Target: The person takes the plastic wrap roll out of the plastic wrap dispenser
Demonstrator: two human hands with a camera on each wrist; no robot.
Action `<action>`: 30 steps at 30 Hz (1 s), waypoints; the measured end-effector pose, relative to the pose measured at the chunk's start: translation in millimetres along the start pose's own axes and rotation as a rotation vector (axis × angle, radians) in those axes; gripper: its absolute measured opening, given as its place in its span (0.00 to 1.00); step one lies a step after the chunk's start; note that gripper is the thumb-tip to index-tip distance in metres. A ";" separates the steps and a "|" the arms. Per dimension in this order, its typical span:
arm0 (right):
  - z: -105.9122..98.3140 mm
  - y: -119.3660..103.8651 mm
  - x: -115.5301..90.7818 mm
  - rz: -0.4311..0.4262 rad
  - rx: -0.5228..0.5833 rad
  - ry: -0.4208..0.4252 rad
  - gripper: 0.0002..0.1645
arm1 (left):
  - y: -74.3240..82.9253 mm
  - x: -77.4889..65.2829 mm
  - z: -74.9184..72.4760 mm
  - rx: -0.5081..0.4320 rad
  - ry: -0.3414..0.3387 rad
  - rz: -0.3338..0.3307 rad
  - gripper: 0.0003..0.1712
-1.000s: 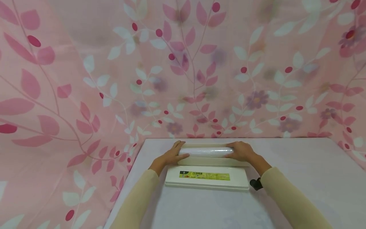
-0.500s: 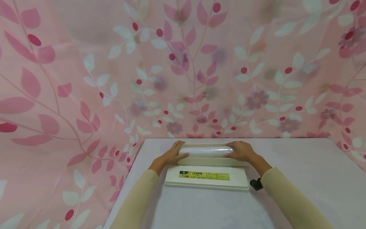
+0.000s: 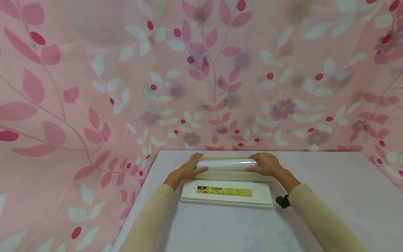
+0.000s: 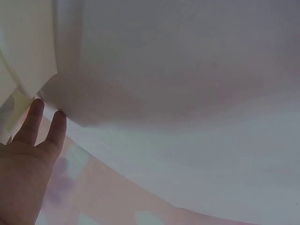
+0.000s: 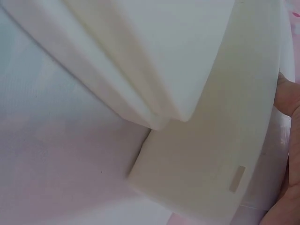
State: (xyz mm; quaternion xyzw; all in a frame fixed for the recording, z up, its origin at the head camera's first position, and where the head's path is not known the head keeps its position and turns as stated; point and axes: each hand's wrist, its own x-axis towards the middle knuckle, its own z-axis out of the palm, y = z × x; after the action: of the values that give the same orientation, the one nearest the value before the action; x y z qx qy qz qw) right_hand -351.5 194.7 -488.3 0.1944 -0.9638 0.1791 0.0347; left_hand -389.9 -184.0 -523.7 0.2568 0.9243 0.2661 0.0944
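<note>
A shiny roll of cling film [image 3: 226, 164] lies lengthwise in an open cream dispenser box [image 3: 233, 175]. My left hand [image 3: 190, 169] grips the roll's left end, thumb in front and fingers behind. At the other end my right hand [image 3: 266, 163] holds it, fingertips over the box's opening. Hinged toward me, the box's lid [image 3: 185, 196] lies open with a yellow-green label [image 3: 224, 191] on it. The left wrist view shows two fingers [image 4: 56, 129] of the left hand close to the box corner. In the right wrist view a slot shows in the box wall [image 5: 197, 159].
A pale cloth covers the table [image 3: 220, 227]. Behind and to the left hangs a pink curtain [image 3: 126, 87] with leaves and flowers, meeting the table's back edge. A small black object [image 3: 282, 201] shows beside the right sleeve, just right of the lid.
The hands, roll and box hold nearly the same places. The head view has shifted very slightly, so everything sits a few pixels higher.
</note>
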 end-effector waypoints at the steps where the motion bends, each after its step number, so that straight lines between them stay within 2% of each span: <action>1: 0.7 0.4 -0.2 0.005 -0.001 0.004 0.37 | -0.8 0.7 0.6 0.004 0.001 0.004 0.52; 6: 1.1 2.2 -0.2 -0.007 -0.032 0.037 0.35 | -1.0 1.6 1.9 0.008 0.001 0.012 0.52; 12: -7.8 -0.7 0.3 -0.061 -0.071 0.090 0.31 | 1.7 0.6 1.2 -0.007 -0.004 0.000 0.52; 22: -21.7 -3.2 -3.7 -0.097 -0.086 0.143 0.33 | 1.0 -0.7 1.5 -0.035 0.002 -0.026 0.52; 30: -29.3 -4.1 -4.5 -0.083 -0.085 0.134 0.34 | -1.0 0.3 1.5 -0.079 -0.001 -0.013 0.50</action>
State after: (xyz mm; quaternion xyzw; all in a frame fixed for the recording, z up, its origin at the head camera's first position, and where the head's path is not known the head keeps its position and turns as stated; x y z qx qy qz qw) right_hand -345.8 203.3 -460.3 0.2202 -0.9571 0.1489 0.1150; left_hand -390.1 -183.9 -525.6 0.2470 0.9146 0.3017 0.1068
